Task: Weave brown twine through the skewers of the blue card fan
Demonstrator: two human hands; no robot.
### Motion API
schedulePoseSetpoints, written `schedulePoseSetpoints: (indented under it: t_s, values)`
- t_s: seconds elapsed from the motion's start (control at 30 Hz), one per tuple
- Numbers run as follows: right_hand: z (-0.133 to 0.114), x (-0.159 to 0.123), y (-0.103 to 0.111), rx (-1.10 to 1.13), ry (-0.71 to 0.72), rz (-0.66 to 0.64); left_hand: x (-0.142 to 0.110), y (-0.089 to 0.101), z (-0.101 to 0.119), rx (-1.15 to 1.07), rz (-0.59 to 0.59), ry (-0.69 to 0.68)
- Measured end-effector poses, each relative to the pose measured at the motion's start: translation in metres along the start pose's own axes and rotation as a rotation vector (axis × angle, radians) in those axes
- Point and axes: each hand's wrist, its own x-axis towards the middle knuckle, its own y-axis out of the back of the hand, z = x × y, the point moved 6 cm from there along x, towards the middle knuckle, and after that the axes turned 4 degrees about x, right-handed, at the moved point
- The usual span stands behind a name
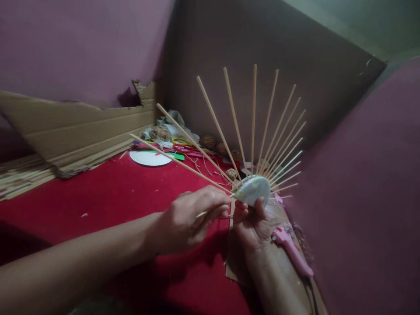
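My right hand [254, 227] is closed on a small pale disc [253, 189] from below, holding it tilted above the red cloth. Several thin wooden sticks [253, 118] fan out from the disc's rim, upward and to both sides. My left hand [188, 218] pinches another thin stick [203, 213] and holds its tip against the disc's left edge. The fingers of both hands nearly meet beside the disc.
A pink glue gun [292, 249] lies on a cardboard piece [234, 258] at the right. A white round disc [149, 158], scissors with coloured handles [182, 144], twine balls [208, 141] and a cloth sit at the back. Torn cardboard [82, 127] leans at the left.
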Motion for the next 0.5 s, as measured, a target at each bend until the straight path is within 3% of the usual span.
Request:
schedulePoseSetpoints:
  t_s: [0.33, 0.5]
  values:
    - [-0.0003, 0.0004, 0.0044, -0.039, 0.029, 0.03, -0.0013, -0.0009, -0.0024, 0.087, -0.002, 0.053]
    - [-0.0022, 0.0012, 0.0031, -0.043, 0.092, 0.049, -0.0012, -0.0031, -0.0036, 0.008, -0.008, 0.078]
